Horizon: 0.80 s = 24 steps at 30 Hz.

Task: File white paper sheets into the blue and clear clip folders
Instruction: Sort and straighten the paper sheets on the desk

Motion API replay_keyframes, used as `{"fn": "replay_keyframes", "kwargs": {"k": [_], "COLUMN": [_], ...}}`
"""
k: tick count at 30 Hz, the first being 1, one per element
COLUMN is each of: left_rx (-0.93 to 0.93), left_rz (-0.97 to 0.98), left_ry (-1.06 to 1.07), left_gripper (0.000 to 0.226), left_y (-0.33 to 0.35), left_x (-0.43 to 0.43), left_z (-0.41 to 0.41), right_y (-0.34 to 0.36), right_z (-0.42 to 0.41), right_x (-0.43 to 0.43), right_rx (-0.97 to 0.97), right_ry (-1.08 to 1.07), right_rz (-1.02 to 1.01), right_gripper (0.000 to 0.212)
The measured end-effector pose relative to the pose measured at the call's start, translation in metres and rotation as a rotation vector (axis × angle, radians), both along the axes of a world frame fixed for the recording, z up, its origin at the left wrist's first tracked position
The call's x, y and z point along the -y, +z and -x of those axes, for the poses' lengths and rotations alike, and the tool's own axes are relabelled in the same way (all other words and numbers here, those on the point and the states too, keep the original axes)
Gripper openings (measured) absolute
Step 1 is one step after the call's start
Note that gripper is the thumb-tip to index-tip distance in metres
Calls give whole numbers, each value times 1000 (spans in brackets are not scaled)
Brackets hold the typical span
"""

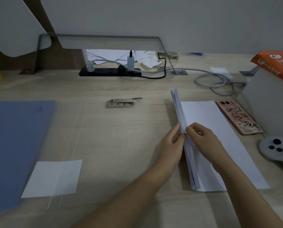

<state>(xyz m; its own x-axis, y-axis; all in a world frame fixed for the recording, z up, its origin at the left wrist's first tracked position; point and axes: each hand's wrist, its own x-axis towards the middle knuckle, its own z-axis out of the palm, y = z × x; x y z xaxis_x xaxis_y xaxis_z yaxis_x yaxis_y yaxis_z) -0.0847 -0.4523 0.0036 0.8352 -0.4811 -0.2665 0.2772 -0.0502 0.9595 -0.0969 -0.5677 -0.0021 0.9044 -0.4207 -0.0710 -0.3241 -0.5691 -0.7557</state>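
1. Now the stack of white paper sheets [180, 112] is being held up on its long edge, at the right of the desk [121, 137].
2. It is being pinched by the left hand [172, 145] and the right hand [201, 139], close together.
3. Its long side is pointing away from the person; the blue folder [14, 145] is lying far to the left, nearer the left hand.

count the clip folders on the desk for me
2. The blue folder lies at the left edge of the desk; the clear folder lies open mid-desk, its metal clip at the far end. Others may be out of frame.
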Motion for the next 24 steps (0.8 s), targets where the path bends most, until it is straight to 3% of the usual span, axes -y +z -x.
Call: {"fn": "replay_keyframes", "kwargs": {"k": [7, 11, 15, 20, 24], "left_rx": [239, -31, -37, 40, 49], "left_rz": [-210, -278, -391, -364, -142], "left_ry": [127, -23, -12, 15, 46], "left_gripper": [50, 50, 49, 38, 27], "left_y": [-2, 4, 1, -1, 11], "left_x": [4, 13, 21, 19, -15], "left_z": [-6, -17, -24, -25, -26], "right_y": [-3, 4, 3, 9, 24], "right_z": [-1, 1, 0, 6, 18], "right_x": [-4, -4, -1, 13, 31], "right_rx": [-9, -41, -57, 53, 184], "right_ry": [-17, 3, -6, -101, -299], "right_rz": [53, 56, 13, -110, -71], "right_gripper": [23, 28, 26, 19, 34]}}
